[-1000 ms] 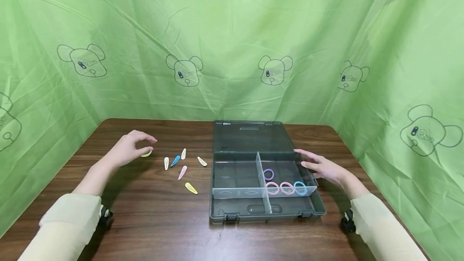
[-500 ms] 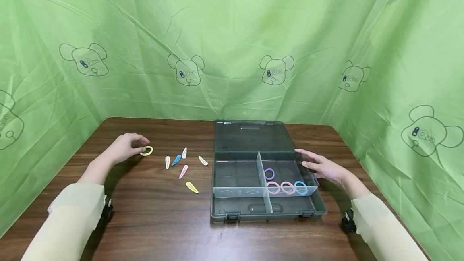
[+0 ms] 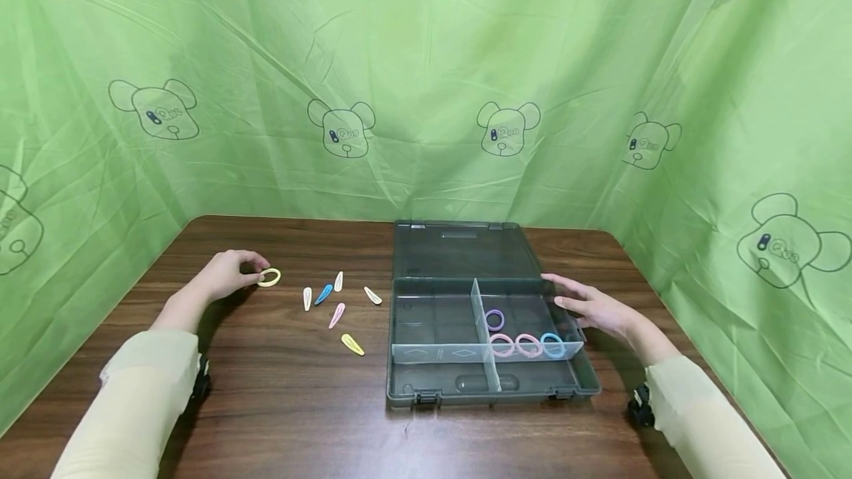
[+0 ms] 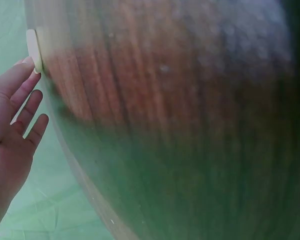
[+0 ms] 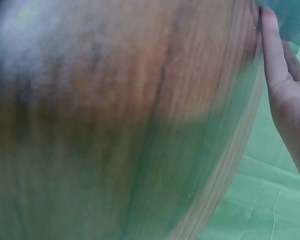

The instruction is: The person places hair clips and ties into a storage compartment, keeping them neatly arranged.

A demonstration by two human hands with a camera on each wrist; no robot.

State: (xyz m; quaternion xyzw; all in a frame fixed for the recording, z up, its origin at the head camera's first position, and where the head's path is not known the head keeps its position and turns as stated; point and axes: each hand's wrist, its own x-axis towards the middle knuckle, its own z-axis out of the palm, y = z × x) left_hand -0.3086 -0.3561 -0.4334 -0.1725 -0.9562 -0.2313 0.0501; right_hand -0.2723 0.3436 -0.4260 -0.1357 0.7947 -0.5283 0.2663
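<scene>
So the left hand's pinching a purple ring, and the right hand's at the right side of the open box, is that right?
Not quite: the ring is pale yellow, not purple, as the head view shows. The left hand does pinch it, and the right hand is at the right side of the open box.

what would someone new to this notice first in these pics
Probably the bright green cloth behind the wooden table, printed with cartoon animal heads. Next might come the open grey box right of centre, with four coloured rings in its right half. Farther left, the left hand pinches a pale yellow ring, and small hair clips lie scattered between it and the box.
</scene>
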